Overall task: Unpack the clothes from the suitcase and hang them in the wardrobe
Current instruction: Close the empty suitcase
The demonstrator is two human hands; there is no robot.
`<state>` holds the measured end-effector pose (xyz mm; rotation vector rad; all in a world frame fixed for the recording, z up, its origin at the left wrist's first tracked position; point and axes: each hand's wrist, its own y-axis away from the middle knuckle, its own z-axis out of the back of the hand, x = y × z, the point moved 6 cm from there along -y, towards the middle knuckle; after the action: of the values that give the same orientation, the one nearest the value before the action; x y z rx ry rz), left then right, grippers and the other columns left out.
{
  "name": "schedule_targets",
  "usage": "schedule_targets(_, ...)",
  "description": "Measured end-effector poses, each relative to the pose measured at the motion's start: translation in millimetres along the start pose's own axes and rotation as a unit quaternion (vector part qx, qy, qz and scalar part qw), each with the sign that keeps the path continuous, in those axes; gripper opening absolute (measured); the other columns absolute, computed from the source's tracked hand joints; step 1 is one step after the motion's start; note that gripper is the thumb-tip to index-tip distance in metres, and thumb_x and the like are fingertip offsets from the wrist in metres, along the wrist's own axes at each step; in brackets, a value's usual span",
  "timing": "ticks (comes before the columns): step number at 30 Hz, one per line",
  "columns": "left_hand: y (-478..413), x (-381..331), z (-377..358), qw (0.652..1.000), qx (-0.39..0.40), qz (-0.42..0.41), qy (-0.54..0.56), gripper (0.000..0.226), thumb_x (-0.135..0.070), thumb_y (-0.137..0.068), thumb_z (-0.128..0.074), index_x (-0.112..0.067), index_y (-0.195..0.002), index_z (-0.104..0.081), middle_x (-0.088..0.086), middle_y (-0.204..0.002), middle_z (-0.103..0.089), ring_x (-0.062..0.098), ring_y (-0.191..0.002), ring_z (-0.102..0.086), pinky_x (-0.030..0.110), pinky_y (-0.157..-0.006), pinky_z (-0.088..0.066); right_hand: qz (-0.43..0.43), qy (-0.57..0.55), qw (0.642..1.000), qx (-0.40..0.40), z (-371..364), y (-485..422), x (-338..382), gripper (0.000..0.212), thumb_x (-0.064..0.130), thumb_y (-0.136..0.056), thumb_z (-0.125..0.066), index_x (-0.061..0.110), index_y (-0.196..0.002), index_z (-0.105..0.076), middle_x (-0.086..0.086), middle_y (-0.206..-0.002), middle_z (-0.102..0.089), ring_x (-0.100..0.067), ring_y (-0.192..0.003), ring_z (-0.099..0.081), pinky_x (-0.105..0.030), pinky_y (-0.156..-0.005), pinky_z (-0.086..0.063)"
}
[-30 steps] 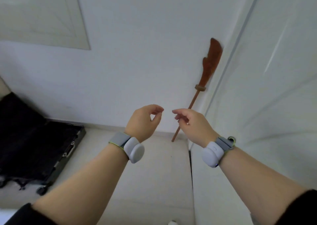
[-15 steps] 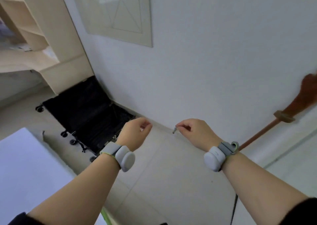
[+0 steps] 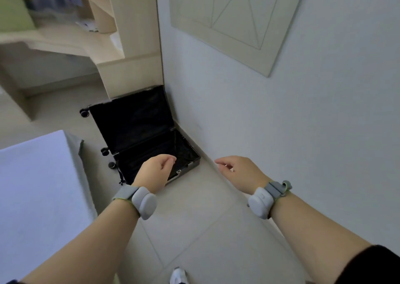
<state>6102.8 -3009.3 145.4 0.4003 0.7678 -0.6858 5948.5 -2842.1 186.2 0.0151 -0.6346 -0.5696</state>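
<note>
- Since the earlier frame the view has swung left; the suitcase (image 3: 134, 121) now sits near centre.
- Suitcase lies open on the floor (image 3: 194, 229) against the wall (image 3: 281, 121); black lining only, no garments seen.
- Left hand (image 3: 154, 171) above its near corner, fingers loosely curled, holding nothing.
- Right hand (image 3: 240, 171) near the wall, likewise loosely curled, empty.
- Unpacking appears complete; wardrobe out of view, hanging unverified.

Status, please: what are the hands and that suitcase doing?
Left hand, right hand loosely curled, holding nothing. Suitcase open on floor, looks empty. Nothing in the way.
</note>
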Motion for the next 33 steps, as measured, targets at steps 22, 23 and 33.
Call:
schedule_targets(22,-239.2,176.2,92.1,0.925,-0.197,0.318,0.062,0.028,-0.019,-0.096,-0.047,-0.018,-0.122,-0.058,-0.001,-0.111,-0.064,0.012,-0.092,-0.056,0.023,-0.081,-0.039,0.184,0.112,0.947,0.237,-77.7,-470.6,55.8,0.039,0.026,-0.097,-0.046,0.022,-0.135,-0.05,0.002,-0.136,-0.052,-0.016,-0.123,-0.051,-0.026,-0.099,-0.041)
schedule_targets(23,-242.0,186.0,89.8,0.921,-0.194,0.332,0.062,0.029,-0.019,-0.096,-0.047,-0.017,-0.123,-0.057,-0.002,-0.109,-0.063,0.012,-0.094,-0.055,0.022,-0.082,-0.038,0.184,0.109,0.947,0.242,-85.1,-483.6,59.5,0.039,0.025,-0.097,-0.046,0.021,-0.135,-0.05,0.002,-0.136,-0.053,-0.015,-0.122,-0.051,-0.025,-0.099,-0.04)
schedule_targets(33,-304.4,329.5,76.1,0.896,-0.156,0.407,0.082,0.035,-0.019,-0.096,-0.045,-0.015,-0.13,-0.051,-0.003,-0.107,-0.058,0.013,-0.089,-0.052,0.021,-0.078,-0.034,0.168,0.105,0.941,0.275,-199.5,-582.5,79.2,0.037,0.021,-0.097,-0.044,0.019,-0.133,-0.052,0.002,-0.132,-0.057,-0.013,-0.12,-0.052,-0.016,-0.091,-0.036)
